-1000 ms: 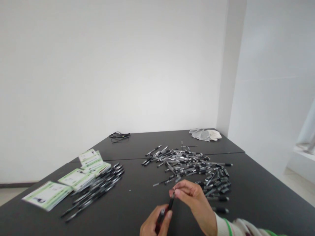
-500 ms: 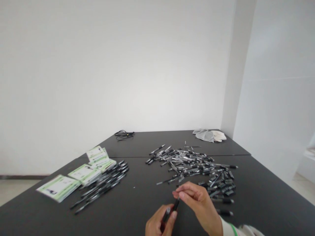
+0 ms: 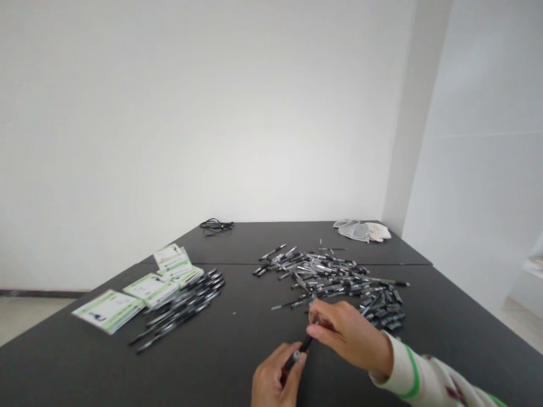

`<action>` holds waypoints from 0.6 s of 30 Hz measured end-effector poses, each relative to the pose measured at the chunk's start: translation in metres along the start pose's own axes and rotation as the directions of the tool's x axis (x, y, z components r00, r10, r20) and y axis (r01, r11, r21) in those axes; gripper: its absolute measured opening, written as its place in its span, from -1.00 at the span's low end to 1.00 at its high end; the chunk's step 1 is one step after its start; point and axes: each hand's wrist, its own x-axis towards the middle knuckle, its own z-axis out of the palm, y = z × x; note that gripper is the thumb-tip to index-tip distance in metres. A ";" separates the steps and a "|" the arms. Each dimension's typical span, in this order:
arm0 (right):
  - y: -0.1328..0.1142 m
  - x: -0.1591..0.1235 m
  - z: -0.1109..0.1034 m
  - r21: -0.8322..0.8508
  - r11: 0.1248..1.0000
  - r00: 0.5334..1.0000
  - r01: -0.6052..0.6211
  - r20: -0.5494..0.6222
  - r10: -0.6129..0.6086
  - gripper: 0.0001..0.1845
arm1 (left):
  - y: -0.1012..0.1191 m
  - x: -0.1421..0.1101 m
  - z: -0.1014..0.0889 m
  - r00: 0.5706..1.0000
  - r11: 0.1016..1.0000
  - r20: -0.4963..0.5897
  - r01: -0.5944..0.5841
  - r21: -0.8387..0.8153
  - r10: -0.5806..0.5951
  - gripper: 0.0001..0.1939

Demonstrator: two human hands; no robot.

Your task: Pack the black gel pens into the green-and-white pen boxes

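Head cam, left hand pinching a black pen plus some dark tube, right hand pinching the pen's far end — held over the black table, pen pile just beyond.

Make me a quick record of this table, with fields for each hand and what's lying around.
Left hand: holding black pen pieces
Right hand: fingers closed at the far end of one piece
Table: black
Left side: green-and-white cards beside a group of pens
Right of centre: loose pile of pen parts
Far edge: black cable, pale cloth items
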 end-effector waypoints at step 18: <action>-0.002 -0.006 -0.009 -0.240 0.970 0.994 0.051 0.101 -0.027 -0.53 | -0.002 0.000 0.002 0.974 0.973 -0.006 -0.227 0.050 0.228 -0.74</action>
